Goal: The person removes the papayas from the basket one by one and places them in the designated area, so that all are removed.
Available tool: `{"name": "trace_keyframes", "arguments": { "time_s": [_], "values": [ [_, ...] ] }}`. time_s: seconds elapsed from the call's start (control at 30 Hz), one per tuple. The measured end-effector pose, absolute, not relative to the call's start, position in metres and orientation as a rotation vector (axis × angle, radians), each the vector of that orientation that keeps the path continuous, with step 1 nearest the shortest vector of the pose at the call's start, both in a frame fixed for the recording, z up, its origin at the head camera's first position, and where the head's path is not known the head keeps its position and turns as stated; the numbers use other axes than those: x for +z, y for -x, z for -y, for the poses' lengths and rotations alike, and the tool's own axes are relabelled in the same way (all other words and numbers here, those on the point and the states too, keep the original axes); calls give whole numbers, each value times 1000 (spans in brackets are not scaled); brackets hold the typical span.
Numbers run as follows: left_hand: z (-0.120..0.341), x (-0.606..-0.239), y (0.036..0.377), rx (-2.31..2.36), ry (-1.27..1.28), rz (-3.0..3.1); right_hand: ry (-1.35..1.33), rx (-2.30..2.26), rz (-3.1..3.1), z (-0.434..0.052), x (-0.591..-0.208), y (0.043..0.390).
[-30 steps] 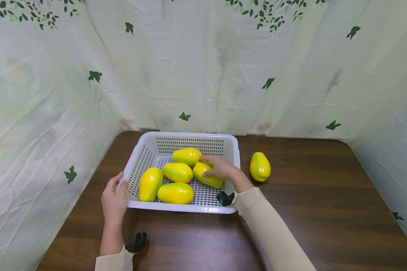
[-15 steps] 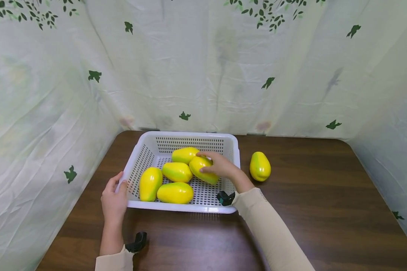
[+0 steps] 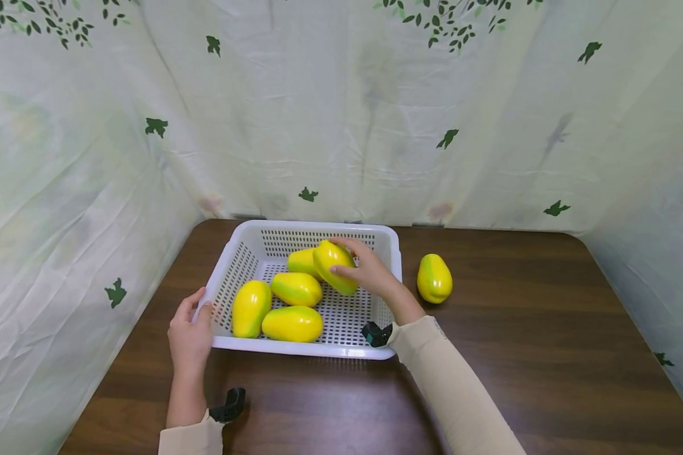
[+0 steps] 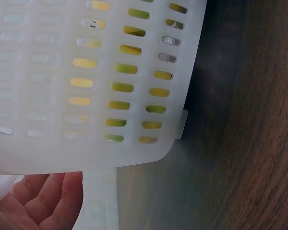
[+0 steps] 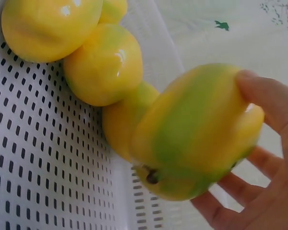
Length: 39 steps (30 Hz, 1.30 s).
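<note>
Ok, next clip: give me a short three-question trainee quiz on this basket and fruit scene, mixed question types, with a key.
1. True or false: the right hand holds a yellow-green fruit lifted above the white basket.
2. Multiple choice: where is the left hand? A) on the lone fruit on the table; B) on the basket's near left corner; C) flat on the table away from everything.
3. Fill in: not counting the held one, ___ fruits lie in the basket, and one fruit sits on the table outside it.

Key: 1 true; 2 B; 3 four.
</note>
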<state>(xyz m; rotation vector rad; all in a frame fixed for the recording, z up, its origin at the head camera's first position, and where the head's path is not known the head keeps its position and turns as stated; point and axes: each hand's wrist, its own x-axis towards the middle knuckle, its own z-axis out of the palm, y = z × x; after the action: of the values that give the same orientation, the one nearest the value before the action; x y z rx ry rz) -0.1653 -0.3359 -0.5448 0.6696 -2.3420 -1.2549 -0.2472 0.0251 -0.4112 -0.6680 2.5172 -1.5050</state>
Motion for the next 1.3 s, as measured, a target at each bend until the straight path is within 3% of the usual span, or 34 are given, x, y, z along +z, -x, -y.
{"name": "trace_keyframes", "arguments": {
  "time_s": [0.2,0.5,0.83,1.1,1.3],
  "values": [
    [331,-535,162,-1235,-657,2354,691,-1575,-2534,-27,-399,244],
    [294,-463,138,-1368,-701,2367,781,-1654,-2562,-40,-382,238],
    [324,-516,156,-1318,-675,2374,779,-1736,-2623,-59,-378,233],
    [293,-463,136,-1429,-690,2328,715,-1749,-2693,-78,-371,225],
    [296,-467,139,-1416,-684,2340,693,-1802,-2749,-98,-376,221]
  ]
}}
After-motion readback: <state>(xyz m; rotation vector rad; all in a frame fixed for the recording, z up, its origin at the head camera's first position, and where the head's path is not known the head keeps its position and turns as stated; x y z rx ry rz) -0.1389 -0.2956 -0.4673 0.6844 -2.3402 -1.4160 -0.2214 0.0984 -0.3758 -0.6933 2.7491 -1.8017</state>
